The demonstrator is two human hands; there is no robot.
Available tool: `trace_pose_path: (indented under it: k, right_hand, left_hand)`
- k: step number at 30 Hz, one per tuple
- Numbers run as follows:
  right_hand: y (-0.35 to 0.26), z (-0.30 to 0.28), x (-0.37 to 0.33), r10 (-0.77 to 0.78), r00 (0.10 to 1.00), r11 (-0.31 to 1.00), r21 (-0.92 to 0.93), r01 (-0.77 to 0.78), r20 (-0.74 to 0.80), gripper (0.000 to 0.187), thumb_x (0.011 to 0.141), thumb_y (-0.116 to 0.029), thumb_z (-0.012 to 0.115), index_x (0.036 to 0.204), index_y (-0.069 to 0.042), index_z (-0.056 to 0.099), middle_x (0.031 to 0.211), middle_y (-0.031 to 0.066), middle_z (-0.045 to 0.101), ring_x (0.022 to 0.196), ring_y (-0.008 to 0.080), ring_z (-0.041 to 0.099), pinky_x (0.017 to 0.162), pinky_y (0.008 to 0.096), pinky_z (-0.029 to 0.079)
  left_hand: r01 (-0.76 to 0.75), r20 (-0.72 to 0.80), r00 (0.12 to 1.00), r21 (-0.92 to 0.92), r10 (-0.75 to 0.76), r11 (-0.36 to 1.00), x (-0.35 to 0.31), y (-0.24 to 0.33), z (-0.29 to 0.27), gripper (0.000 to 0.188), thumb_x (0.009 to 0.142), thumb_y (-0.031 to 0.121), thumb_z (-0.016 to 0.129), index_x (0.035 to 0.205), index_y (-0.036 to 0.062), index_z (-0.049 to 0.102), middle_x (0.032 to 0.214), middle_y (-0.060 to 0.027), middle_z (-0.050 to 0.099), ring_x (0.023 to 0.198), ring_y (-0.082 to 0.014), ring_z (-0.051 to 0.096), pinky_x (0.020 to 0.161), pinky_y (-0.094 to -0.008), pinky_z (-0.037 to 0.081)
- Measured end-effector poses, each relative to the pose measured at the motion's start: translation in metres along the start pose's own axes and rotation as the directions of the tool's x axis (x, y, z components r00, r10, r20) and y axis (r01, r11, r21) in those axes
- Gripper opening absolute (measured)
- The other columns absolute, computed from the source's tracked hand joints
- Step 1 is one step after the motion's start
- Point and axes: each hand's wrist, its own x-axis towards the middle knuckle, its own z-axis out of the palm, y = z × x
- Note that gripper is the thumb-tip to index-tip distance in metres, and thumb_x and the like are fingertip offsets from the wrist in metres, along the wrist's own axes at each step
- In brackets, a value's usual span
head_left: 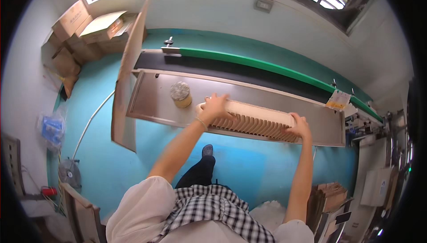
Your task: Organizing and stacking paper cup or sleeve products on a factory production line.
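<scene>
A long row of thin cream-coloured cartons (259,111), packed side by side, lies along the front edge of the metal worktop (151,92). My left hand (217,108) is closed around the row's left end, thumb on the near side and fingers over the top. At the opposite end my right hand (300,127) presses against the last pieces with its fingers curled over them. What the cartons hold, if anything, cannot be seen. Left of my left hand stands a round tub (181,95) with a greyish top and a yellowish side.
Behind the worktop runs a black conveyor belt (213,68) with a green guide rail (253,61). An upright cardboard sheet (126,83) borders the left end. Yellow-and-white printed card (338,100) sits by the rail at right. Cardboard boxes (73,20) are stacked far left.
</scene>
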Motion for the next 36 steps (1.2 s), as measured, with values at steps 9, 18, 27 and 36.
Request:
trace_pose_path:
  k: [9,18,27,36]
  right_hand:
    - [0.129,0.002,0.055,0.258,0.955,0.362,0.901,-0.238,0.149,0.057,0.095,-0.051,0.064,0.118,0.001,0.064,0.101,0.0080,0.068,0.097,0.0141,0.063,0.082,0.0305,0.050]
    - [0.021,0.020,0.041,0.041,0.999,0.637,0.771,-0.011,-0.020,0.052,0.088,-0.029,0.077,0.125,-0.001,0.053,0.113,0.0135,0.065,0.108,0.0212,0.061,0.094,0.0389,0.049]
    - [0.015,0.029,0.104,0.134,0.977,0.790,0.613,-0.004,-0.166,0.047,0.095,-0.040,0.068,0.116,0.002,0.065,0.102,0.0076,0.069,0.088,0.0154,0.064,0.080,0.0288,0.051]
    - [0.049,0.023,0.100,0.081,0.966,0.152,0.955,-0.255,0.245,0.033,0.102,-0.032,0.059,0.116,-0.002,0.064,0.098,0.0017,0.066,0.086,0.0077,0.058,0.075,0.0247,0.048]
  left_hand:
    - [0.255,-0.109,0.920,-0.560,-0.375,0.788,0.058,-0.056,-0.024,0.086,0.073,0.053,0.083,0.129,-0.0040,0.053,0.121,-0.0283,0.060,0.111,-0.0357,0.060,0.092,-0.0424,0.049]
    - [0.137,-0.562,0.799,-0.178,-0.215,0.974,-0.013,0.011,-0.003,0.079,0.079,0.036,0.080,0.139,-0.0029,0.046,0.130,-0.0229,0.047,0.121,-0.0432,0.046,0.102,-0.0496,0.039]
    - [-0.251,-0.427,0.894,-0.222,0.138,0.942,0.053,0.122,0.030,0.066,0.077,0.019,0.078,0.135,0.0040,0.052,0.144,-0.0266,0.044,0.133,-0.0452,0.041,0.108,-0.0543,0.033]
    - [-0.540,0.367,0.751,-0.137,0.549,0.831,0.192,0.208,0.061,0.079,0.066,0.048,0.085,0.134,0.0189,0.056,0.118,-0.0152,0.064,0.107,-0.0355,0.064,0.091,-0.0467,0.051]
